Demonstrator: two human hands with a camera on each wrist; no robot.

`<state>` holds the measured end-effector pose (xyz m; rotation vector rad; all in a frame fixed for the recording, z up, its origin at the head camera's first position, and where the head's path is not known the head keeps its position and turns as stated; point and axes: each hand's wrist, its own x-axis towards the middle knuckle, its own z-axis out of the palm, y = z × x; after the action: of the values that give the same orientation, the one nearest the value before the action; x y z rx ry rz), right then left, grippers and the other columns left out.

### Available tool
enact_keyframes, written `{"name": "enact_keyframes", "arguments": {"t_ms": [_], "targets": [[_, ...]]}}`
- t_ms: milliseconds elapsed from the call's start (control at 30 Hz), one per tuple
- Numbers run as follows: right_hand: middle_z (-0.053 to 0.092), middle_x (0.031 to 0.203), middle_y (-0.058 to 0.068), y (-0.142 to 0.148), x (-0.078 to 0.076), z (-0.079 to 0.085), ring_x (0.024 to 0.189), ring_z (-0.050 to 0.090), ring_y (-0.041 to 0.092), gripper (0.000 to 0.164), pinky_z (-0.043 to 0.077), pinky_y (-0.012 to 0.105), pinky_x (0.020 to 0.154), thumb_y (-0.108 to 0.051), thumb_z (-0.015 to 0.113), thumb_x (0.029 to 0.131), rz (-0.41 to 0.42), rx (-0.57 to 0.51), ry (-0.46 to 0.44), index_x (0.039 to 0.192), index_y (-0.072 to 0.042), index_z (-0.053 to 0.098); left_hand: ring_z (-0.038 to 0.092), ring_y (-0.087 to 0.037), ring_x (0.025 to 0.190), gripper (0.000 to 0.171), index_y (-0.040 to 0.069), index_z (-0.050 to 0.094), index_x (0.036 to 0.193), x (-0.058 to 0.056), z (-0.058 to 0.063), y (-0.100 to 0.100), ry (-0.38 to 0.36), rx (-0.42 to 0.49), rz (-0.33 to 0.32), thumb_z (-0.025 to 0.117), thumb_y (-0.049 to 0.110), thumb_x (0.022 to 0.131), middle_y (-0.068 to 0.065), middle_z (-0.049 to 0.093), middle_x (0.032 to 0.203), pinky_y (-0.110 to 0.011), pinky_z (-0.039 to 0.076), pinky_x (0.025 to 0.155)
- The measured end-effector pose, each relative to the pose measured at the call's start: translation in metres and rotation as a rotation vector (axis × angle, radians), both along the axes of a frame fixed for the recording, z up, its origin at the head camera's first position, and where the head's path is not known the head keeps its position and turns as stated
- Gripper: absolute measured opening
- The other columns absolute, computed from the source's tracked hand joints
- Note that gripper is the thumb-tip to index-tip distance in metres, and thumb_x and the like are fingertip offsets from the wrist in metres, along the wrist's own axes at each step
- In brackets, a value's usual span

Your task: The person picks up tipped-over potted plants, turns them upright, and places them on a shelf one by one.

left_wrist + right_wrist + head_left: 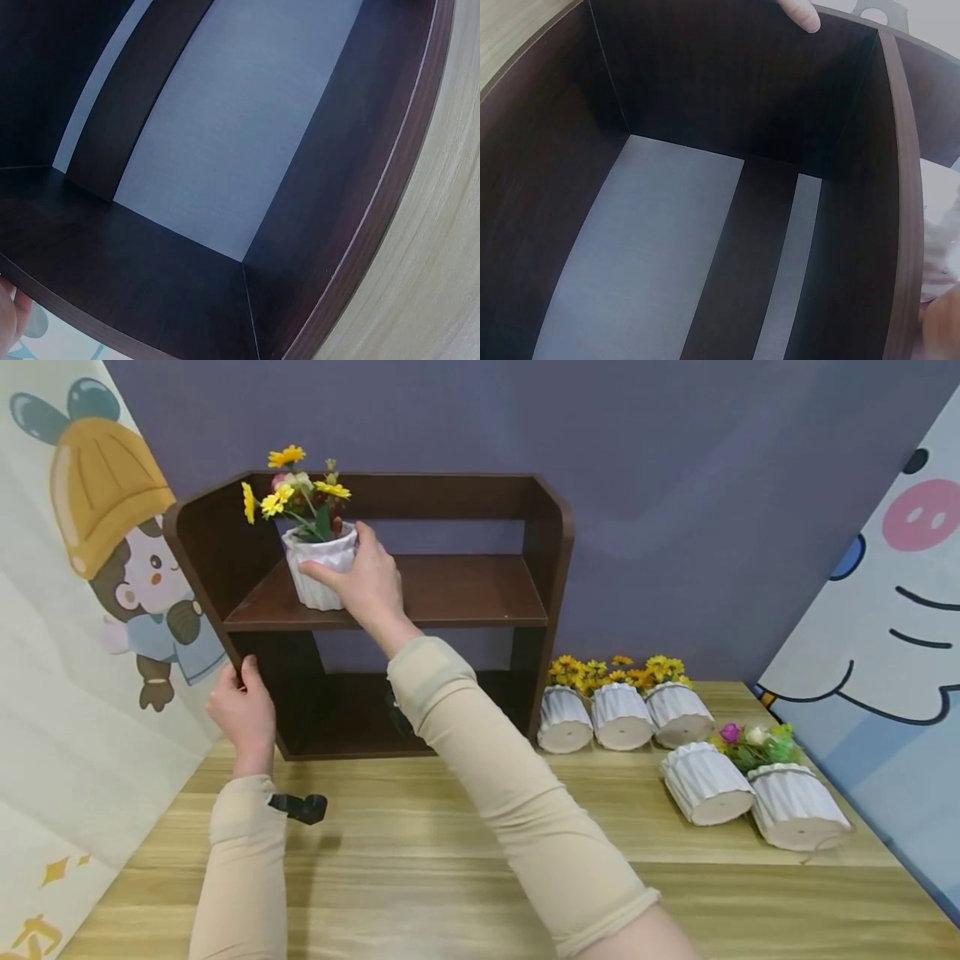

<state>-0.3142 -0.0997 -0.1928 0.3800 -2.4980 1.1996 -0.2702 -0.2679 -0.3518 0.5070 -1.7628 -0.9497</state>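
A white pleated flower pot [322, 564] with yellow and pale artificial flowers is at the left end of the upper shelf of a dark brown two-tier shelf unit [465, 585]. My right hand [372, 583] grips the pot from its right, thumb across the front. In the right wrist view a strip of the pot [939, 232] shows at the right edge, behind the upper board. My left hand [246, 706] holds the front edge of the unit's left side panel, low down; the left wrist view catches only a bit of that hand [9, 315] at the lower left.
Right of the unit, three white pots [622, 718] with yellow flowers lie tipped on the wooden table [360, 877]. Nearer the table's right edge lie two more white pots [708, 783], with pink, white and green flowers by them. A purple-grey wall [675, 527] stands behind.
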Motion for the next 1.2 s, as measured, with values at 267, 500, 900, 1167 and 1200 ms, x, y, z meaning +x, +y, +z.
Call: {"name": "enact_keyframes", "arguments": {"t_ms": [267,500,900,1167,1200], "targets": [[0.044,0.135,-0.007,-0.007,-0.002,-0.002,0.118,0.048,0.010,0.093,0.039,0.021,0.094,-0.063,0.066,0.065,-0.007,0.002,0.005,0.140,-0.022,0.029,0.047,-0.041,0.070,0.044,-0.003,0.052,0.069,0.002,-0.001,-0.002,0.008,-0.002,0.007,0.049,0.036,0.090,-0.025,0.059,0.075,-0.036,0.026,0.060],[0.045,0.135,-0.007,-0.010,-0.003,-0.002,0.117,0.048,0.010,0.093,0.039,0.021,0.093,-0.062,0.066,0.066,-0.007,0.000,0.013,0.140,-0.021,0.028,0.045,-0.040,0.067,0.041,-0.002,0.050,0.069,0.002,0.000,-0.001,0.007,-0.013,0.006,0.050,0.032,0.090,-0.025,0.055,0.071,-0.035,0.024,0.058],[0.043,0.130,-0.003,-0.011,-0.003,0.002,0.116,0.045,0.011,0.093,0.038,0.020,0.093,-0.063,0.065,0.066,0.008,0.032,0.004,0.141,-0.022,0.028,0.045,-0.038,0.067,0.041,-0.003,0.052,0.070,0.005,0.004,-0.001,0.013,-0.001,0.001,0.050,0.033,0.090,-0.024,0.056,0.073,-0.033,0.025,0.059],[0.042,0.133,-0.006,-0.011,-0.004,0.002,0.120,0.043,0.008,0.092,0.035,0.018,0.096,-0.061,0.066,0.067,0.028,0.008,-0.007,0.141,-0.023,0.027,0.047,-0.038,0.069,0.043,-0.002,0.054,0.072,0.005,0.003,0.001,0.004,0.003,-0.001,0.049,0.037,0.090,-0.023,0.059,0.074,-0.033,0.026,0.060],[0.041,0.133,-0.006,-0.011,-0.004,0.002,0.120,0.042,0.008,0.092,0.035,0.018,0.096,-0.061,0.066,0.068,0.031,0.005,-0.008,0.141,-0.023,0.026,0.047,-0.038,0.069,0.044,-0.002,0.054,0.072,0.005,0.003,0.001,0.005,0.005,-0.001,0.049,0.037,0.090,-0.023,0.059,0.075,-0.033,0.026,0.060]]}}
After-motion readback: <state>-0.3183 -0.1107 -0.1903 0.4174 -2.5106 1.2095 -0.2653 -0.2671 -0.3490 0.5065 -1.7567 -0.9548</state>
